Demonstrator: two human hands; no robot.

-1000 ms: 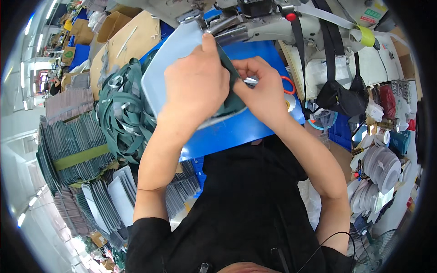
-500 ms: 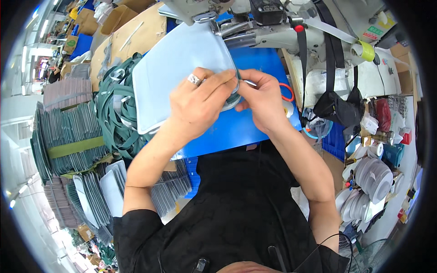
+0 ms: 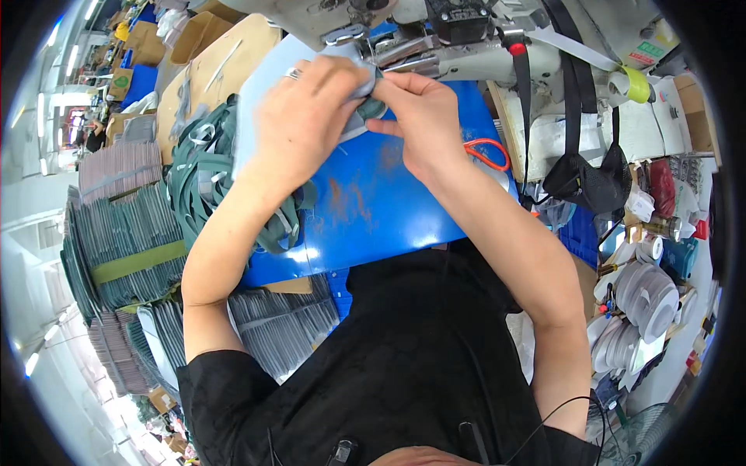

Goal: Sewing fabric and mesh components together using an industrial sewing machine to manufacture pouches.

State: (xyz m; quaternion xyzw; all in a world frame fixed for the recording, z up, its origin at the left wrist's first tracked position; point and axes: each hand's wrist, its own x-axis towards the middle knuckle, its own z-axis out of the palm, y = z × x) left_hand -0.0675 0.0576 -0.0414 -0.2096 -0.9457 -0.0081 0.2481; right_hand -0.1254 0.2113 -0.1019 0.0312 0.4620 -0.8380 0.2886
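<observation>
A light blue-grey fabric panel (image 3: 265, 68) with rounded corners lies under the head of a sewing machine (image 3: 458, 54). My left hand (image 3: 299, 116), slightly blurred and wearing a ring, is closed on the panel near its right edge and covers much of it. My right hand (image 3: 426, 116) pinches the panel's edge just below the needle area, close to the left fingertips. Between the hands, part of a dark green edge (image 3: 371, 109) shows. What exactly lies between the right fingertips is hidden.
A heap of dark green tape (image 3: 200, 167) lies left on the blue tabletop (image 3: 388, 206). Red-handled scissors (image 3: 497, 159) rest at its right side. Stacks of panels (image 3: 128, 217) stand at the left. Black straps and a pouch (image 3: 583, 182) hang at the right, above tape rolls (image 3: 645, 303).
Both hands have moved away from me toward the machine, taking the panel along. The panel has slid farther under the machine head, uncovering more blue tabletop and some green tape.
</observation>
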